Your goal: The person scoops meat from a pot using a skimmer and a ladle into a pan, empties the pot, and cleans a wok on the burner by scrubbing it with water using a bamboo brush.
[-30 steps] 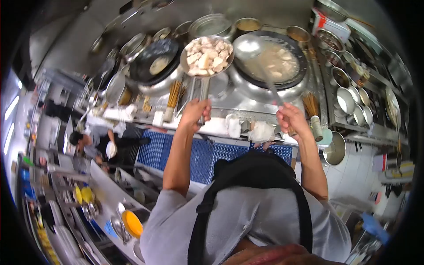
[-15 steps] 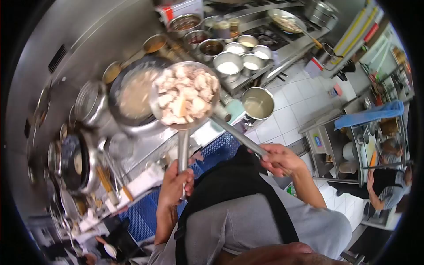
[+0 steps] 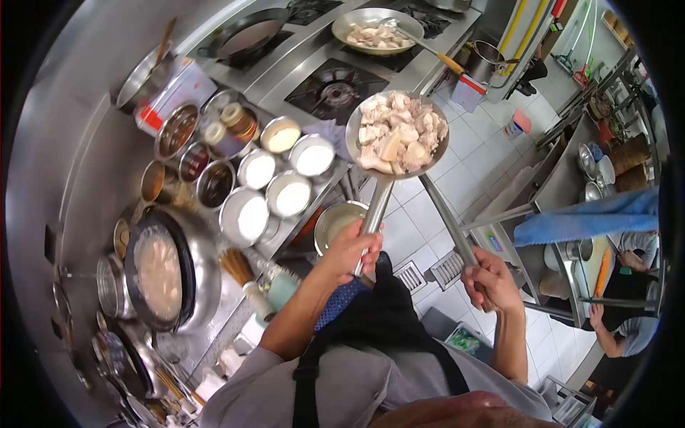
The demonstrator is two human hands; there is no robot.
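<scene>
Pale chunks of cooked meat [image 3: 403,132] are heaped in a round, shallow metal bowl on long handles, held out over the tiled floor near the stove front. My left hand [image 3: 349,251] is closed round the silver handle [image 3: 378,203] of a wide metal scoop. In my right hand [image 3: 492,282] is the grey handle [image 3: 442,210] of a second long-handled metal scoop. Both tool heads overlap beneath the meat, so which one bears it cannot be made out. To the left, a black wok [image 3: 191,278] contains cloudy liquid [image 3: 158,271].
Metal pots [image 3: 246,217] of white and dark contents crowd the left counter. A pan of meat [image 3: 378,36] with a ladle stands on the stove beyond a burner [image 3: 334,93]. A pot [image 3: 335,221] sits below my left hand. Another person's hand [image 3: 596,314] is at far right.
My view has turned right. Both hands have carried the scoops and meat away from the wok's edge, out in front of the stove. My grip on both handles is kept.
</scene>
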